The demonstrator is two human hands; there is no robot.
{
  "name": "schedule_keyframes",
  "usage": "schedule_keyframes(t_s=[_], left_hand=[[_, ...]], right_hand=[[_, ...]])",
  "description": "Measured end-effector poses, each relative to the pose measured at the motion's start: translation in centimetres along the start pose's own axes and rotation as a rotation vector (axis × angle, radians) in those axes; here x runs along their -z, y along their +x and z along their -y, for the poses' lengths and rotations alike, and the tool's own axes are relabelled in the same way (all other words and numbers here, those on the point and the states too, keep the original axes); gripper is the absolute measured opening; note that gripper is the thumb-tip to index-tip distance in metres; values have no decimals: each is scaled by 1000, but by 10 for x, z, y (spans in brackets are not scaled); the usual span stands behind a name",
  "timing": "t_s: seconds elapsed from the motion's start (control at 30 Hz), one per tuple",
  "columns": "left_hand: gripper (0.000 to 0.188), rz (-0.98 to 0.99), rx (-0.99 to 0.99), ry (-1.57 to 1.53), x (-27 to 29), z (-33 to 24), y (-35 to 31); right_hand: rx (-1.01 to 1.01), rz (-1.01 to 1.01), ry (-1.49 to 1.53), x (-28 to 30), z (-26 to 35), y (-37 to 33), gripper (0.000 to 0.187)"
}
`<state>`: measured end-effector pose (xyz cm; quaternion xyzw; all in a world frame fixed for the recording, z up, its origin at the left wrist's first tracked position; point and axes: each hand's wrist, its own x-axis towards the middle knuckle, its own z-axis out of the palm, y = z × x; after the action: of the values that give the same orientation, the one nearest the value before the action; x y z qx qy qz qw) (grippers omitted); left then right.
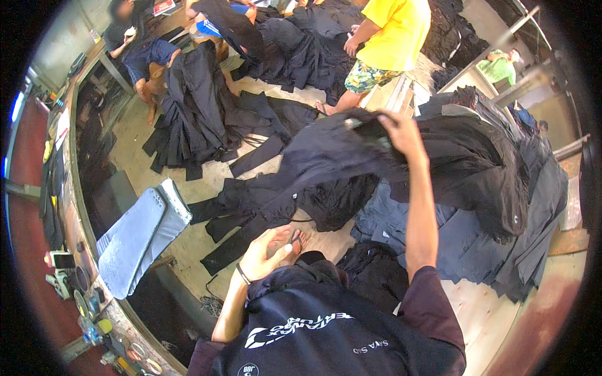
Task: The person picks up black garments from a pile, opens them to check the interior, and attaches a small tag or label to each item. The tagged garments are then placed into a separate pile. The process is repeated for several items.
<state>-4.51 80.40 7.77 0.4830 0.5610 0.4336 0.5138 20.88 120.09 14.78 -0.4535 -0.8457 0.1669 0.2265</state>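
My right hand (404,133) is raised ahead of me, its fingers closed on a black garment (335,147). The cloth spreads out to the left of that hand and is partly smeared by motion, so its exact kind is unclear. Low in front of my body is my left hand (266,252), with a dark band at the wrist. Its fingers are stretched out and hold nothing. Beyond it, several black garments (251,210) lie on the floor. To the right is a heap of black and dark grey clothes (464,235).
A grey-white folded sheet or panel (141,238) leans at the left, beside a curved bench (78,207) carrying tapes and small tools. A person in a yellow shirt (392,34) stands ahead. Others sit at the far left among piles of black clothes (194,103); someone in green (498,67) is far right.
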Motion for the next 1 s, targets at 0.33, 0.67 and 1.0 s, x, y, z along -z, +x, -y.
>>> schedule_keyframes(t_s=[0.33,0.67,1.0], left_hand=[[82,166,-842,-347,32,-177,-16],[67,171,-1095,-607,23,-223,-32],[52,131,-1077,-601,44,-202,-32]], right_hand=[[-239,-78,-593,-94,-18,-90,44],[-691,958,104,-329,-33,-289,65],[-632,856,172,-352,42,-372,46]])
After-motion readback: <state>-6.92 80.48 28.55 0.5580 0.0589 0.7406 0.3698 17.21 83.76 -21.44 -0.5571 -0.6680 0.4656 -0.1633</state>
